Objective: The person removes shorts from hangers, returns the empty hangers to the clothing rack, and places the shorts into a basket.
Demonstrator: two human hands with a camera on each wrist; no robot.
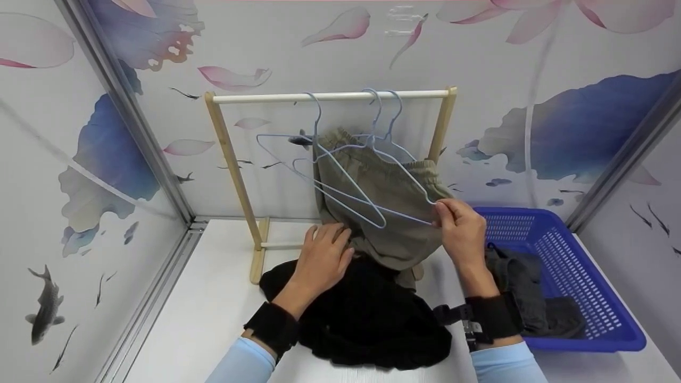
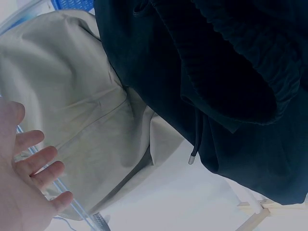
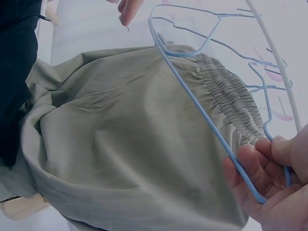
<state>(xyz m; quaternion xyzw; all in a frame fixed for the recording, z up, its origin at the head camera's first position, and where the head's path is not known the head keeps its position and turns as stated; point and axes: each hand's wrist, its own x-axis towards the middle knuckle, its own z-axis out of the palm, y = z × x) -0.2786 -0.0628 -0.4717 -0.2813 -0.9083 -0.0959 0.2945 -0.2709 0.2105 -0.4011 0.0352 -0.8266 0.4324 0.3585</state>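
Note:
Khaki trousers [image 1: 383,186] with an elastic waistband hang from the rack behind the front light-blue wire hanger [image 1: 431,198]. My right hand [image 1: 462,231] grips that hanger's right corner, its fingers curled round the wire in the right wrist view. Another blue hanger [image 1: 348,178] hangs to the left with no garment on it. A third hook [image 1: 396,106] is on the rail at the right. My left hand [image 1: 325,258] is low beside the khaki cloth, above a black garment [image 1: 372,314]; its fingers hold nothing in the left wrist view. The black garment shows a gathered waistband and drawstring [image 2: 195,139].
The rack has a white rail [image 1: 266,99] and wooden legs [image 1: 234,170] on a white table [image 1: 175,319]. At the right stands a blue plastic basket [image 1: 590,271] with dark grey clothing [image 1: 518,287] inside. Printed wall panels [image 1: 266,32] enclose the back and sides.

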